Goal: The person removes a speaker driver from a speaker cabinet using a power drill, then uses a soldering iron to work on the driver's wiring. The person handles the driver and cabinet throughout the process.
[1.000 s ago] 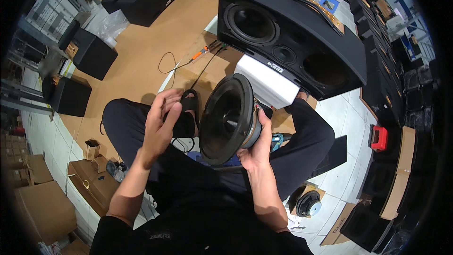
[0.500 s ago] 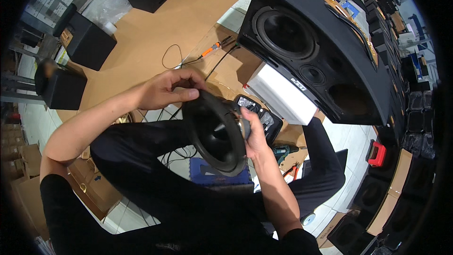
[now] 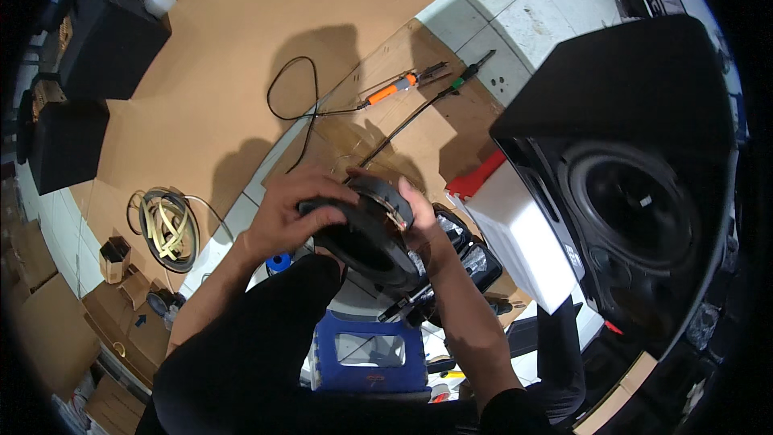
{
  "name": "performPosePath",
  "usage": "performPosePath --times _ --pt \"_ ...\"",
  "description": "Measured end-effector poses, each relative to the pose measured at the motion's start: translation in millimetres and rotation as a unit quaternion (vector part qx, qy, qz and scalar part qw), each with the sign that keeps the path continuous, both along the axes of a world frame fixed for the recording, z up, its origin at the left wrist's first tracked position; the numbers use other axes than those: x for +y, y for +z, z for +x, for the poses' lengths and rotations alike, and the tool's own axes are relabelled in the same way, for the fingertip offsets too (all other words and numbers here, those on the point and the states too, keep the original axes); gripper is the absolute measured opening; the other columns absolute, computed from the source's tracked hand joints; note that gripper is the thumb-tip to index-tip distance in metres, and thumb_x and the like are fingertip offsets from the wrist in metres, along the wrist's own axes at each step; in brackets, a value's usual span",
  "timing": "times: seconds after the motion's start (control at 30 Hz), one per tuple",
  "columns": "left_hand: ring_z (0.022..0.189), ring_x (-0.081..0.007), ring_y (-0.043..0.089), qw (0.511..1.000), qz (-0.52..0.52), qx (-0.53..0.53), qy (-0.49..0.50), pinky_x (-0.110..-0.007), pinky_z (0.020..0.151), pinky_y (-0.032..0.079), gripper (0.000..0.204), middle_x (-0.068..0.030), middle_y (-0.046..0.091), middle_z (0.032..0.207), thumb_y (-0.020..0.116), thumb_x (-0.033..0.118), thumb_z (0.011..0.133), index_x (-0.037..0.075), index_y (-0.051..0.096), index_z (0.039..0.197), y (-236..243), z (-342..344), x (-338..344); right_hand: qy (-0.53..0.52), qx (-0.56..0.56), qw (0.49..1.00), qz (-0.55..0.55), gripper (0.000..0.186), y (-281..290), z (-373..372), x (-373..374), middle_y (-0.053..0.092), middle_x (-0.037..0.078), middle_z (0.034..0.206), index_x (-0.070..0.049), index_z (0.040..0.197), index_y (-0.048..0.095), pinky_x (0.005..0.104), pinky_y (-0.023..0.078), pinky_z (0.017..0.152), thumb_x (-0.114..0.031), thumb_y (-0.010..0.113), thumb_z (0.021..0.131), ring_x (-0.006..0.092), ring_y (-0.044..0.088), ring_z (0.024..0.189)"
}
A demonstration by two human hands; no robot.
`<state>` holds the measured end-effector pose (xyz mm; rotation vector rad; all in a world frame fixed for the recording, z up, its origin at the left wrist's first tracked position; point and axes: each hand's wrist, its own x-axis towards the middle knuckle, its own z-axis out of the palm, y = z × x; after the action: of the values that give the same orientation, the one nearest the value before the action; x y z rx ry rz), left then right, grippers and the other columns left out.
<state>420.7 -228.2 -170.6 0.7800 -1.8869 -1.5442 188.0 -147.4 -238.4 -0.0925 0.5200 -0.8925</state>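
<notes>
Both my hands hold a loose black speaker driver (image 3: 369,254) above my legs, tilted with its magnet end away from me. My left hand (image 3: 291,211) grips the rim at the upper left, thumb across the edge; my right hand (image 3: 423,224) wraps the right side by the magnet. Below it lie an open black case (image 3: 480,266) and a blue plastic stool (image 3: 330,370). Beyond my hands, an orange-handled tool (image 3: 385,93) with a cord and a green-and-black one (image 3: 457,80) lie on cardboard. A large black speaker cabinet (image 3: 612,89) stands at right beside a white block (image 3: 519,238).
Black cabinets (image 3: 113,40) stand at upper left. A coil of cables (image 3: 169,234) lies on the cardboard sheet (image 3: 217,48) left of me, with brown boxes (image 3: 56,330) at lower left. A red object (image 3: 475,177) shows behind the white block. White tiles (image 3: 483,8) run along the far side.
The view has swung toward the right cabinet and upper floor. The driver has turned, magnet now farther from me. My left hand, earlier apart from it, now grips its rim.
</notes>
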Motion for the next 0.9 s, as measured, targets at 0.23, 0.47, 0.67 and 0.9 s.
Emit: performPosePath --times 0.23,0.47,0.67,0.9 --pt "0.093 -0.0243 0.069 0.997 -0.037 -0.066 -0.025 -0.037 0.08 0.053 0.024 -0.0062 0.076 0.098 0.085 0.02 0.08 0.007 0.077 0.099 -39 2 9 -0.28 0.658 0.698 0.04 0.036 -149 -82 -130 0.073 0.015 0.095 -0.002 0.087 0.066 0.041 0.051 0.084 -0.037 0.068 0.097 0.0298 0.068 0.093" --pt "0.089 -0.0233 0.068 0.996 -0.03 -0.081 -0.008 -0.036 0.075 0.052 0.023 -0.0049 0.074 0.099 0.084 0.02 0.079 0.008 0.077 0.097 -60 16 21 -0.263 0.846 0.427 0.18 0.044 -186 -128 -212 0.064 0.025 0.115 0.005 0.123 0.054 0.0513 0.047 0.099 -0.025 0.067 0.093 0.0435 0.06 0.114" --pt "0.096 -0.0248 0.067 0.99 -0.07 -0.114 -0.046 -0.037 0.078 0.051 0.024 -0.0036 0.073 0.106 0.08 0.021 0.084 0.01 0.074 0.104 -59 5 17 -0.407 0.848 0.338 0.028 0.04 -192 -150 -183 0.064 0.021 0.112 0.005 0.134 0.049 0.0489 0.049 0.097 -0.012 0.053 0.098 0.0399 0.062 0.109" --pt "0.1 -0.0288 0.066 0.98 -0.081 -0.18 -0.016 -0.042 0.092 0.046 0.023 -0.0047 0.073 0.115 0.076 0.018 0.087 0.01 0.07 0.108 -51 26 27 -0.352 0.423 0.835 -0.013 0.038 -80 -56 -53 0.059 0.003 0.09 -0.009 0.14 0.052 0.0243 0.038 0.052 -0.007 0.042 0.103 0.0076 0.044 0.06"
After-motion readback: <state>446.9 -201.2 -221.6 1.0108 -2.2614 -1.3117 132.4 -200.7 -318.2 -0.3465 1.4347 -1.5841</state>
